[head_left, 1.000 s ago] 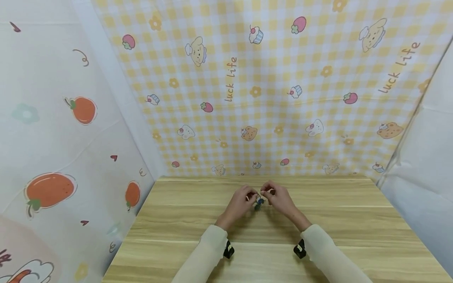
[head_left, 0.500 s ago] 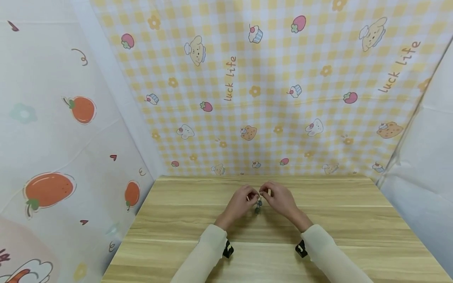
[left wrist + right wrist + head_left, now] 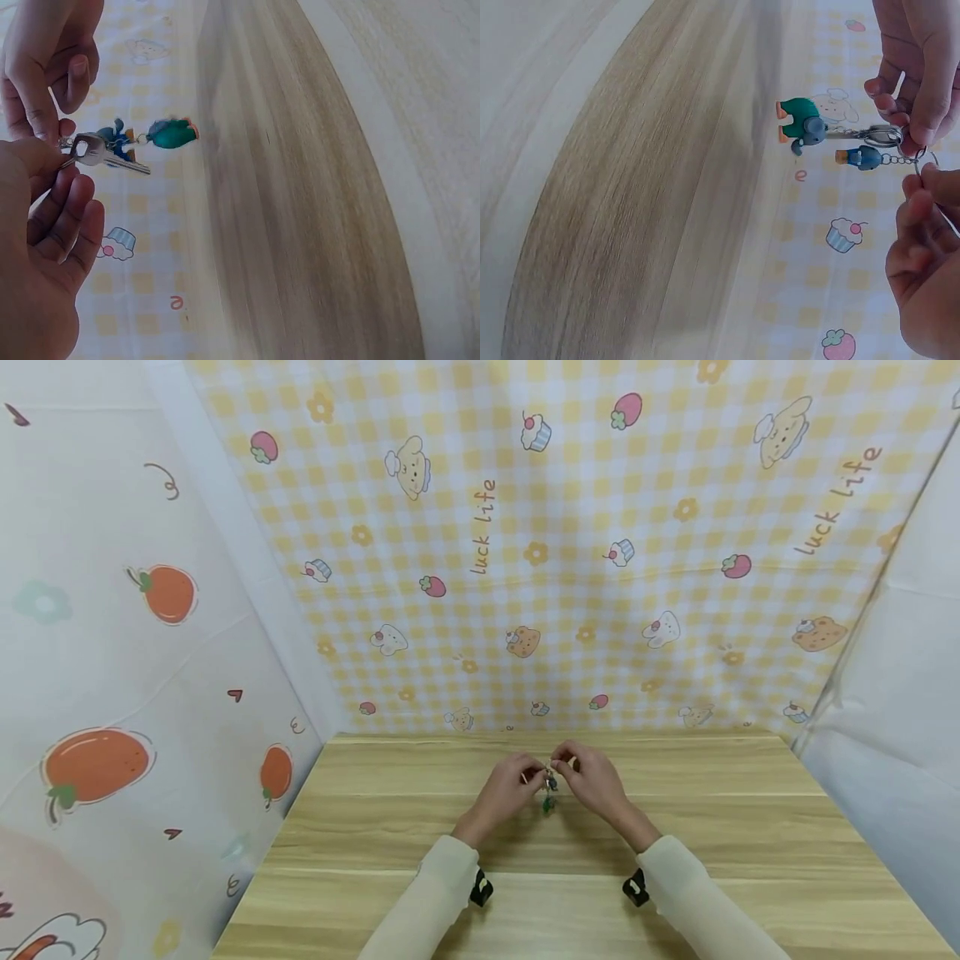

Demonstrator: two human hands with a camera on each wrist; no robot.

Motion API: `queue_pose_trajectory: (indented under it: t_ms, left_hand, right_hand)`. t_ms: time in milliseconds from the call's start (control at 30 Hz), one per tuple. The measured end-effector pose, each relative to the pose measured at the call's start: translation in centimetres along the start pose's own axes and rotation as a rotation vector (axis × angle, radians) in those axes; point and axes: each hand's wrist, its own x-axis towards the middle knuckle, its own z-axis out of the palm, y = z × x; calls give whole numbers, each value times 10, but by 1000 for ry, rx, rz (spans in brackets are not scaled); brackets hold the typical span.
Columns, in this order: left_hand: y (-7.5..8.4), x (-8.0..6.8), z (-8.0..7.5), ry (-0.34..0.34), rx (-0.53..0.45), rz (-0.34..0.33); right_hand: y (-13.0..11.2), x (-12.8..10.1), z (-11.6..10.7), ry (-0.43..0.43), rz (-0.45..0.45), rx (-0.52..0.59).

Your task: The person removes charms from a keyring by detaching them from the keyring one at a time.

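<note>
I see: left hand [image 3: 504,792] and right hand [image 3: 592,781] both pinching keyring [image 3: 889,136], green charm [image 3: 796,120] dangling above table [image 3: 375,827].

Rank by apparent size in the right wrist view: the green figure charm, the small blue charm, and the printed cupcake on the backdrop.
1. Green figure charm with grey head, largest.
2. Printed cupcake and small blue charm look about alike; the charm hangs nearer the camera, so ranking them is unsure.
</note>
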Motion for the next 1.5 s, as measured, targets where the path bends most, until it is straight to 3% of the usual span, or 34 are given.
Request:
queue_pose_trajectory:
  t_ms: [167, 400, 833, 1267, 1500]
  left_hand:
    - [-2, 0, -1, 41, -72, -9]
    - [-1, -2, -4, 52, -53, 22]
    - [0, -3, -3, 54, -47, 39]
    - [4, -3, -3, 13, -65, 49]
    - [3, -5, -4, -8, -66, 34]
  right_hand:
    - [-1, 0, -1, -52, 39, 95]
    - [-4, -1, -2, 8, -95, -97]
    - [1, -3, 1, 89, -267, -190]
    - [2, -6, 3, 96, -257, -214]
    - [6, -6, 1, -9, -267, -177]
